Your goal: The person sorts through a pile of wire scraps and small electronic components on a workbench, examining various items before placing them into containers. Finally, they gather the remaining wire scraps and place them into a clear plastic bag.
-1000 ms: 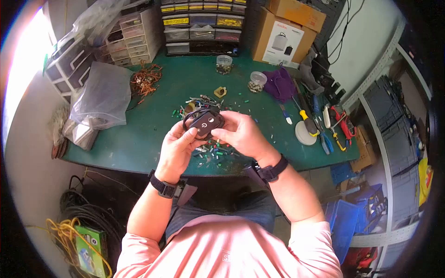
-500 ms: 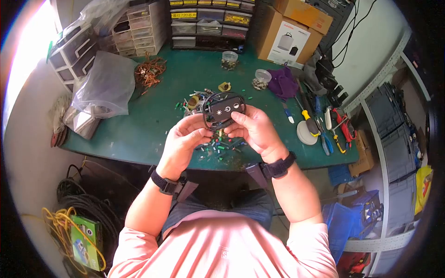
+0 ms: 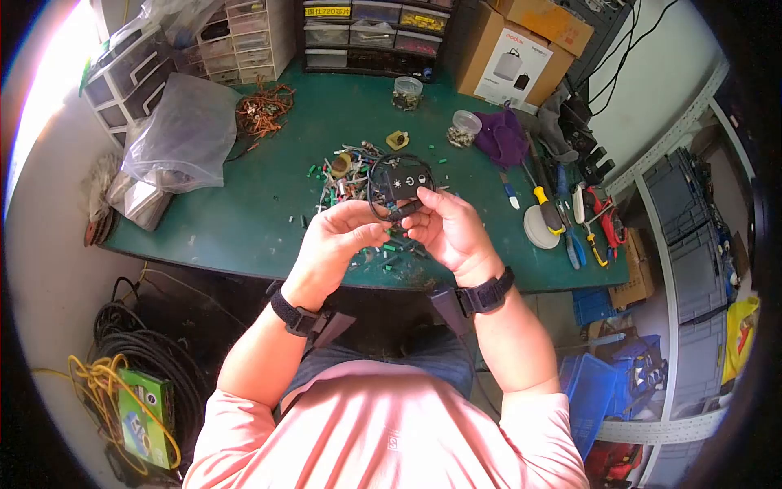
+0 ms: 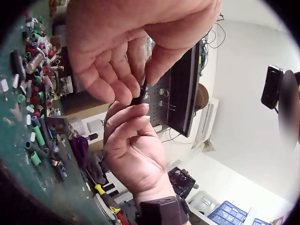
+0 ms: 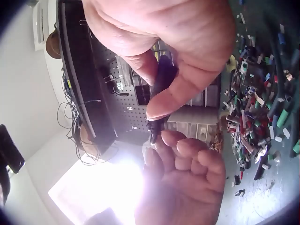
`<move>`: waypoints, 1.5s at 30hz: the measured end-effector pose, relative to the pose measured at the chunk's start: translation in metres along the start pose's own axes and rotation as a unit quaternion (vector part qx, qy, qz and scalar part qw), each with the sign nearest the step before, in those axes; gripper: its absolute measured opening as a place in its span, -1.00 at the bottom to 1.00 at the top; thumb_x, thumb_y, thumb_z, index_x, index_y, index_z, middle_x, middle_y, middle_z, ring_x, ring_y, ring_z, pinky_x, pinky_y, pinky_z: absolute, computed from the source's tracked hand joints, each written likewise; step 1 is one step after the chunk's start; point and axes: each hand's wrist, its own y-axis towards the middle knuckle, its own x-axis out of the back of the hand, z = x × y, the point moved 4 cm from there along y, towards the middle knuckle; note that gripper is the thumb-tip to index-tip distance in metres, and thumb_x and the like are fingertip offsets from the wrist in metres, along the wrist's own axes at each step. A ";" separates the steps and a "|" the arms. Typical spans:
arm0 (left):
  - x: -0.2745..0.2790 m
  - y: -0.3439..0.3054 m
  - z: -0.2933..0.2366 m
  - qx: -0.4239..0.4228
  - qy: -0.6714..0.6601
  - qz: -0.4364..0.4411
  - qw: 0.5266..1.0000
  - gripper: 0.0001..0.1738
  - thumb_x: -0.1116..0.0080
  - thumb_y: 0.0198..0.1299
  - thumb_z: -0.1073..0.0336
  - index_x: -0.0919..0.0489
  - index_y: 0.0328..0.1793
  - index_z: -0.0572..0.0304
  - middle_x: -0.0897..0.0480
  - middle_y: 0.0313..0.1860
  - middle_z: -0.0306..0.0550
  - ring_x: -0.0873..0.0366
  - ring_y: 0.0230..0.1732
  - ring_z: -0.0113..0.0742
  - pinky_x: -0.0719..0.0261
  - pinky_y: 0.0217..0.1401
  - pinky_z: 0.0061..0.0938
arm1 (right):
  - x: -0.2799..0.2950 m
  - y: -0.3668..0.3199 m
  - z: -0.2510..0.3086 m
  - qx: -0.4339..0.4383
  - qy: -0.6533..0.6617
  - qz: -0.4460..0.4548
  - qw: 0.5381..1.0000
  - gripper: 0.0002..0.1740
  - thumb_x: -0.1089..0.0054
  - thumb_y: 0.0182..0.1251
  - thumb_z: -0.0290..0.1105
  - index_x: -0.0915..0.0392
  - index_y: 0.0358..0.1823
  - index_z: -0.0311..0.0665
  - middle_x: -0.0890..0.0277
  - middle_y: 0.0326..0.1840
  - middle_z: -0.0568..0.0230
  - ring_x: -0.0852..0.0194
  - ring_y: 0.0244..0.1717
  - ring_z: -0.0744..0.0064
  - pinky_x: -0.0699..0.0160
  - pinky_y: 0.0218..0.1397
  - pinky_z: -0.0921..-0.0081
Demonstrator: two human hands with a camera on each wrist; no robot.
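Observation:
A flat black dimmer controller [image 3: 393,184] with white power, sun and half-circle symbols faces up above the bench, its thin black cable [image 3: 371,189] looped beside it. My right hand [image 3: 454,230] grips it at its right end, thumb on top near the half-circle. The fingertips of my left hand [image 3: 334,248] pinch at the cable's end, close to a black connector [image 3: 407,210]. In the right wrist view a small connector tip [image 5: 153,136] meets the left thumb and forefinger. Below the hands lies a pile of short coloured tube and wire offcuts [image 3: 350,189].
A clear jar [image 3: 406,94] and an open tub [image 3: 464,129] stand farther back. Purple cloth [image 3: 501,137], a yellow-handled screwdriver [image 3: 547,208] and pliers [image 3: 574,248] lie right. Copper wire [image 3: 262,110] and a plastic bag [image 3: 186,130] sit left; drawers [image 3: 371,37] line the back.
The controller has turned and shifted to the right, away from the left hand. The left thumb has left its face; the left fingers now pinch by the cable end while the right hand holds the controller.

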 end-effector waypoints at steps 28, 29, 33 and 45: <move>0.002 -0.009 0.000 0.113 -0.228 -0.029 0.967 -0.82 -0.12 0.25 0.40 -0.49 -0.07 0.32 -0.63 -0.36 -0.06 -0.65 -0.43 -0.32 -0.72 -0.52 -0.46 | -0.061 -0.038 0.002 0.415 -0.621 -0.011 0.665 -0.42 -0.07 -0.11 -0.83 -0.55 0.02 -0.26 -0.39 0.06 0.05 -0.53 -0.03 0.13 -0.57 -0.02 0.41; 0.000 -0.010 0.000 0.114 -0.227 -0.027 0.967 -0.82 -0.12 0.25 0.40 -0.49 -0.07 0.32 -0.63 -0.36 -0.06 -0.65 -0.43 -0.32 -0.72 -0.52 -0.46 | -0.063 -0.039 0.004 0.426 -0.626 -0.030 0.653 -0.38 -0.02 -0.11 -0.84 -0.52 0.07 -0.26 -0.37 0.10 0.02 -0.52 -0.01 0.11 -0.57 -0.01 0.42; 0.003 -0.011 0.000 0.070 -0.151 -0.028 0.986 -0.74 -0.12 0.23 0.45 -0.46 0.04 0.34 -0.62 -0.21 -0.08 -0.64 -0.33 -0.38 -0.76 -0.42 -0.45 | -0.027 -0.032 -0.005 0.237 -0.385 -0.065 0.890 -0.50 0.09 0.17 -0.76 -0.42 0.16 -0.31 -0.42 0.08 0.16 -0.55 -0.09 0.44 -0.61 -0.15 0.55; -0.013 -0.020 0.014 0.083 -0.174 -0.058 0.980 -0.71 -0.08 0.24 0.49 -0.42 0.09 0.30 -0.60 -0.03 -0.01 -0.62 -0.05 -0.16 -0.70 -0.02 -0.21 | -0.033 -0.013 0.009 0.148 -0.332 -0.045 0.931 -0.77 -0.16 0.22 -0.61 -0.52 -0.08 -0.46 -0.61 -0.18 0.27 -0.55 -0.20 0.58 -0.55 -0.06 0.56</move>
